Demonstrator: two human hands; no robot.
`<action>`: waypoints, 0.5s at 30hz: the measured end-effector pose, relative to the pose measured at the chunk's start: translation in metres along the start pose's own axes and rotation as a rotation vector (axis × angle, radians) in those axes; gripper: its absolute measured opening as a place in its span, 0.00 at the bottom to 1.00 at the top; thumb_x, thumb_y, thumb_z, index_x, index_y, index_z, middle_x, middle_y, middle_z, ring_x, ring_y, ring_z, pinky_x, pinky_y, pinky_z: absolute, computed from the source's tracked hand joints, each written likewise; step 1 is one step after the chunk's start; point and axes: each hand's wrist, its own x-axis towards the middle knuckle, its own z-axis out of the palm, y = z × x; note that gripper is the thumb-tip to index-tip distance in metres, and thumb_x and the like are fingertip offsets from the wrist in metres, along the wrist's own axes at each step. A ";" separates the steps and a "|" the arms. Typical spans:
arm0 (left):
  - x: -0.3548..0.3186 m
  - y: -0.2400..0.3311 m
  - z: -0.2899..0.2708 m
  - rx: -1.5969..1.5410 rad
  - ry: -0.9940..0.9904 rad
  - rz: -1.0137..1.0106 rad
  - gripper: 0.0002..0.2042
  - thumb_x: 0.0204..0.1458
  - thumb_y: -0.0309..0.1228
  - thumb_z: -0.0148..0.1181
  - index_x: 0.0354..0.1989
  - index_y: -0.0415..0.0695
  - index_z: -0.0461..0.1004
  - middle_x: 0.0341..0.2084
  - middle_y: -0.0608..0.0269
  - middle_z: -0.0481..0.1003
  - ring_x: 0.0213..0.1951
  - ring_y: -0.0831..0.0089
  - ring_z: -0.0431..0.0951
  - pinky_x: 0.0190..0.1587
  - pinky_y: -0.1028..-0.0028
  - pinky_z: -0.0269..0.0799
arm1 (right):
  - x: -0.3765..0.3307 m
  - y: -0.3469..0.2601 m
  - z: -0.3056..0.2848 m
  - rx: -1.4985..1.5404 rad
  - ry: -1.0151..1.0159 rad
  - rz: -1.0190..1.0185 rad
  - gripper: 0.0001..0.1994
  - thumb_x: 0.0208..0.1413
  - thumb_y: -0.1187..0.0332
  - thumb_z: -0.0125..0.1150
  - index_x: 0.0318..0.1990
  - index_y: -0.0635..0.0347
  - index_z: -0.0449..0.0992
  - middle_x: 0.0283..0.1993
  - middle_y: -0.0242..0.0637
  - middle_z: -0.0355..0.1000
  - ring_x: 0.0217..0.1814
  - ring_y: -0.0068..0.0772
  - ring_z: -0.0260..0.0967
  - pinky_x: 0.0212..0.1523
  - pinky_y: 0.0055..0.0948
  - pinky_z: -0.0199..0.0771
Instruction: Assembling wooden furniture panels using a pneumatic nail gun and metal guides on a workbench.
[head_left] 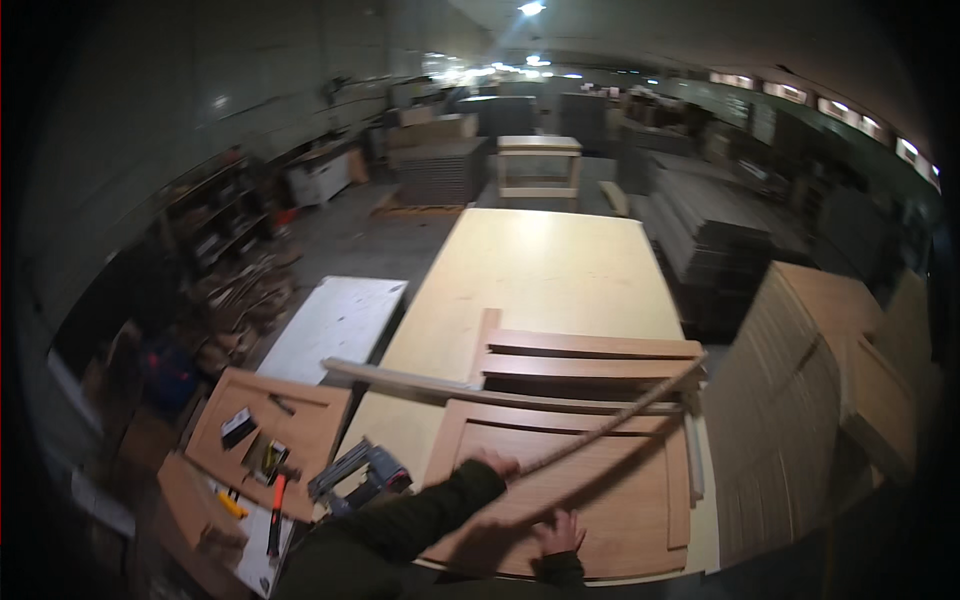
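Observation:
My left hand (494,464) is closed on the near end of a long thin wooden strip (615,417). This strip slants up to the right above a light-brown cabinet door panel (590,480) and throws a shadow across it. My right hand (562,533) rests on the panel's lower part with its fingers spread, holding nothing. To the left of my left forearm lies a grey-and-black nail gun (360,475). Beyond the panel sit wooden rails (595,346), and a long narrow batten (400,377) runs behind the panel's top edge.
At left, a smaller door panel (325,395) carries small boxes (238,428). Near it lie an orange-handled hammer (276,515) and a yellow utility knife (231,503). A large pale board (550,265) extends ahead. Stacked panels (775,430) stand close on the right; a white board (335,320) lies left.

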 end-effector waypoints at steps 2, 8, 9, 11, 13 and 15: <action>-0.085 0.043 -0.003 -0.255 0.067 -0.055 0.08 0.45 0.39 0.50 0.28 0.49 0.68 0.17 0.52 0.68 0.22 0.53 0.69 0.26 0.60 0.65 | 0.023 0.003 -0.011 0.545 -0.076 0.148 0.36 0.38 0.41 0.55 0.53 0.53 0.61 0.56 0.38 0.56 0.55 0.38 0.52 0.52 0.52 0.48; -0.220 0.041 0.062 -0.548 0.161 -0.048 0.08 0.44 0.34 0.51 0.29 0.42 0.66 0.21 0.53 0.69 0.28 0.55 0.70 0.31 0.63 0.66 | 0.027 -0.019 -0.048 1.564 0.079 0.667 0.37 0.40 0.42 0.57 0.55 0.52 0.53 0.43 0.39 0.59 0.45 0.35 0.60 0.37 0.45 0.65; -0.225 0.039 0.057 -0.629 0.020 -0.162 0.09 0.43 0.32 0.52 0.29 0.41 0.65 0.24 0.53 0.69 0.30 0.56 0.71 0.33 0.63 0.66 | 0.027 0.011 -0.030 1.577 0.017 0.607 0.33 0.43 0.47 0.57 0.54 0.52 0.54 0.38 0.40 0.61 0.39 0.36 0.62 0.35 0.44 0.67; -0.233 0.034 0.051 -0.552 -0.009 -0.209 0.10 0.41 0.32 0.53 0.31 0.42 0.64 0.26 0.53 0.69 0.32 0.56 0.70 0.35 0.64 0.66 | 0.003 0.011 -0.021 1.609 0.087 0.530 0.23 0.46 0.62 0.56 0.50 0.53 0.57 0.25 0.40 0.62 0.25 0.39 0.65 0.32 0.45 0.71; -0.233 0.032 0.041 -0.516 -0.147 -0.385 0.15 0.35 0.30 0.57 0.33 0.43 0.62 0.28 0.54 0.68 0.35 0.56 0.69 0.36 0.63 0.64 | -0.013 0.009 -0.023 1.613 0.073 0.570 0.22 0.47 0.68 0.48 0.51 0.59 0.57 0.34 0.42 0.65 0.36 0.42 0.67 0.34 0.42 0.71; -0.234 0.029 0.036 -0.493 -0.139 -0.390 0.14 0.35 0.29 0.57 0.32 0.44 0.61 0.28 0.55 0.67 0.36 0.56 0.68 0.37 0.62 0.64 | -0.019 0.051 -0.023 1.580 -0.017 0.489 0.21 0.47 0.67 0.49 0.51 0.58 0.59 0.37 0.43 0.66 0.39 0.42 0.67 0.36 0.42 0.71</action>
